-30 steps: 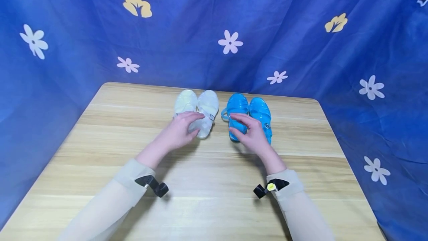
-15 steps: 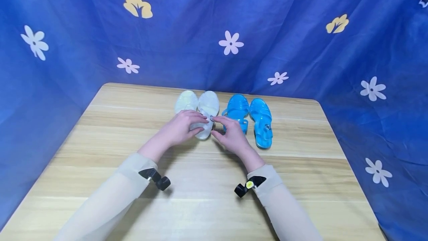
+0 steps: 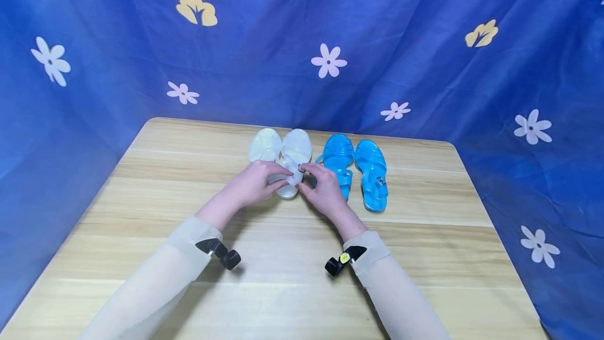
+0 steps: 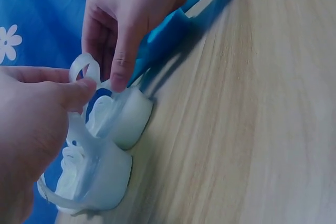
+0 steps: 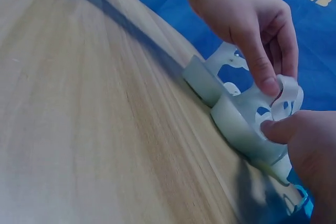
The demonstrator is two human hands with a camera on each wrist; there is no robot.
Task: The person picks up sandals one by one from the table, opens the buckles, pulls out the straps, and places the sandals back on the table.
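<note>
1. Translucent white plastic: the strap (image 4: 84, 69) of the right-hand white sandal (image 3: 294, 164) is pinched between both hands. The left hand (image 3: 255, 182) holds it with thumb and forefinger curled closed on the loop; the right hand (image 3: 323, 190) pinches the same loop from the other side, beside the small buckle (image 3: 301, 168).
2. Change noted: a second ago the right hand lay on the nearer blue sandal (image 3: 337, 164); half a second ago it had crossed to the white pair, and it now grips the strap. The left hand has kept its place on the white sandal throughout. Judged meaning: the blue pair is finished with for now, and the work in hand is the white strap and its buckle, needing two hands.
3. White pair: both sandals stand side by side and touching, heels towards the person, on the far middle of the table (image 3: 141, 214). The left white sandal (image 3: 264, 145) is partly hidden behind the left hand.
4. Blue pair: just right of the white pair, side by side; the further blue sandal (image 3: 373, 172) is untouched.
5. Sleeves: pale, with a black wrist camera (image 3: 224, 256) on each forearm.
6. Surround: wooden table top; blue cloth (image 3: 424, 67) with white and yellow flowers behind and at both sides.
</note>
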